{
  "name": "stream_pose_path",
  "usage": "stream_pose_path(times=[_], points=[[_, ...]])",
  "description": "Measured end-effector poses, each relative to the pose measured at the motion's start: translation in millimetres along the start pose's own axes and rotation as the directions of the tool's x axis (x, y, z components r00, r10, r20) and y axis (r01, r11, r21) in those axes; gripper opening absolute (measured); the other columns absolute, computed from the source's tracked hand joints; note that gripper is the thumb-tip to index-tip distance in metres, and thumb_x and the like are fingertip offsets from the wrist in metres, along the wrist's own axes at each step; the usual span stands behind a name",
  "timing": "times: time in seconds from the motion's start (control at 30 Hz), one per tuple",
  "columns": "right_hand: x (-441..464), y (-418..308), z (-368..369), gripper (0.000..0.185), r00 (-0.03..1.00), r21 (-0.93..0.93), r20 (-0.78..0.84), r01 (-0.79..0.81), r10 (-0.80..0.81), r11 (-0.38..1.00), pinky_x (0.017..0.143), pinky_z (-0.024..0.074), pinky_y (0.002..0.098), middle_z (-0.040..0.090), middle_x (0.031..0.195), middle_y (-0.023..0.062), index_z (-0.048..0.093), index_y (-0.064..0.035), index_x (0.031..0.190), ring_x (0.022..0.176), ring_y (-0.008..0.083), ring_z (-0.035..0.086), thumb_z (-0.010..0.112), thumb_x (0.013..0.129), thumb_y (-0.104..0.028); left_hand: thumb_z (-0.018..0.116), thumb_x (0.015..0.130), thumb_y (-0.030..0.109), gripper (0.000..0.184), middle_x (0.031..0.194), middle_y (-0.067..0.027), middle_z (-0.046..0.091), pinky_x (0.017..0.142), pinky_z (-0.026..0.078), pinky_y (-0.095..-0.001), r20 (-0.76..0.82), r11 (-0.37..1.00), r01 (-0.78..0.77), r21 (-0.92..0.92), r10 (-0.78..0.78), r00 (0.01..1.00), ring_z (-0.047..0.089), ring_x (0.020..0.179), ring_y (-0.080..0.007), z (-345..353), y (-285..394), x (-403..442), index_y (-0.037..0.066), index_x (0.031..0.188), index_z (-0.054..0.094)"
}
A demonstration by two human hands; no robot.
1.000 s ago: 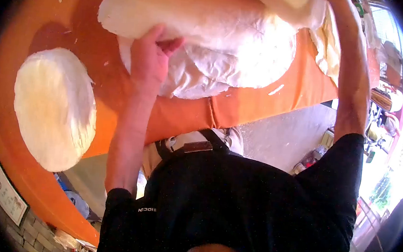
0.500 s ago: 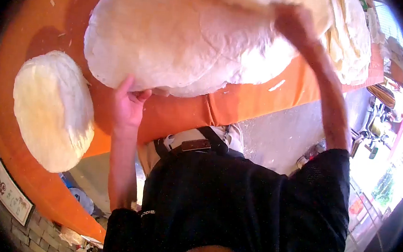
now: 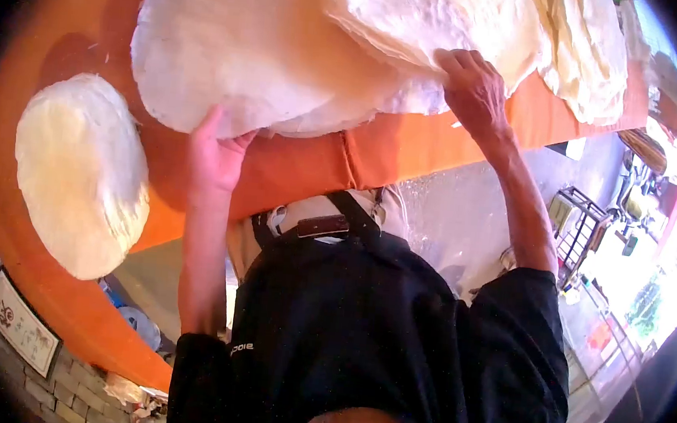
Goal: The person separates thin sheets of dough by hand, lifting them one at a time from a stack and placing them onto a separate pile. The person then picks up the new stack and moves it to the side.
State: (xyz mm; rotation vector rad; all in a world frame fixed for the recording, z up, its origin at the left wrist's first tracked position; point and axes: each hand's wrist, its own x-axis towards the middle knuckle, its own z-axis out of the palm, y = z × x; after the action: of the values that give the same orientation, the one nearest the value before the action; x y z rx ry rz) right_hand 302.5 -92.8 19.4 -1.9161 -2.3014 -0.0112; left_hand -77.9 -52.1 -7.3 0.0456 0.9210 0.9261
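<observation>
A large pale, thin rounded sheet [image 3: 232, 52] lies over other layers on an orange-covered table [image 3: 383, 151]. My left hand [image 3: 220, 150] is at its near edge, with a finger on the top and the thumb by the rim; whether it pinches the edge I cannot make out. My right hand [image 3: 473, 87] has its fingers closed on the near edge of a folded-over pale sheet [image 3: 433, 16] on the right. A smaller oval pale sheet [image 3: 79, 175], apparently layered, rests apart on the left.
More crumpled pale sheets [image 3: 585, 60] are heaped at the table's right end. A framed sign [image 3: 22, 322] stands by the brick floor at lower left. A black wire rack [image 3: 576, 222] and clutter stand on the right.
My right hand has come down and nearer, and the folded sheet under it now shows plainly. My left hand stays by the near edge. The whole view has shifted slightly.
</observation>
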Motion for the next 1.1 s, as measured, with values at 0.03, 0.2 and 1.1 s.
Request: stream_pose_path(times=[0.03,0.2,1.1], points=[[2.4,-0.8,1.1,0.032,1.0,-0.008,-0.004,-0.017,0.017,1.0,0.069,0.0512,0.0388,0.063,0.087,0.0044,0.064,-0.01,0.098,0.084,0.0264,0.061,0.06,0.069,0.002,0.055,0.092,0.01,0.035,0.119,-0.0086,0.06,0.085,0.055,-0.0436,0.003,1.0,-0.01,0.006,0.01,1.0,0.06,0.108,-0.0257,-1.7,3.9,3.5,0.008,0.126,0.05],[1.2,-28.9,10.4,0.028,0.993,0.06,0.022,-0.116,0.115,0.991,0.076,0.0493,0.0397,0.062,0.098,0.0091,0.062,-0.0074,0.103,0.091,0.0299,0.059,0.068,0.076,-0.015,0.051,0.094,0.009,0.03,0.118,-0.0096,0.061,0.077,0.058,-0.0405,-0.032,0.996,-0.09,0.028,0.091,0.995,0.062,0.104,-0.0257,12.0,27.0,5.7,0.007,0.124,0.051],[98.4,-131.2,-73.9,0.012,0.949,-0.4,0.308,0.189,-0.063,0.897,0.052,0.0405,0.0366,0.057,0.064,0.0057,0.06,-0.0102,0.075,0.053,0.0218,0.051,0.064,0.08,-0.019,0.048,0.097,0.026,0.038,0.124,-0.0109,0.053,0.085,0.055,-0.0379,0.04,0.985,0.108,0.136,-0.114,0.993,0.061,0.1,-0.0234,18.0,-97.3,-28.2,0.001,0.127,0.047]])
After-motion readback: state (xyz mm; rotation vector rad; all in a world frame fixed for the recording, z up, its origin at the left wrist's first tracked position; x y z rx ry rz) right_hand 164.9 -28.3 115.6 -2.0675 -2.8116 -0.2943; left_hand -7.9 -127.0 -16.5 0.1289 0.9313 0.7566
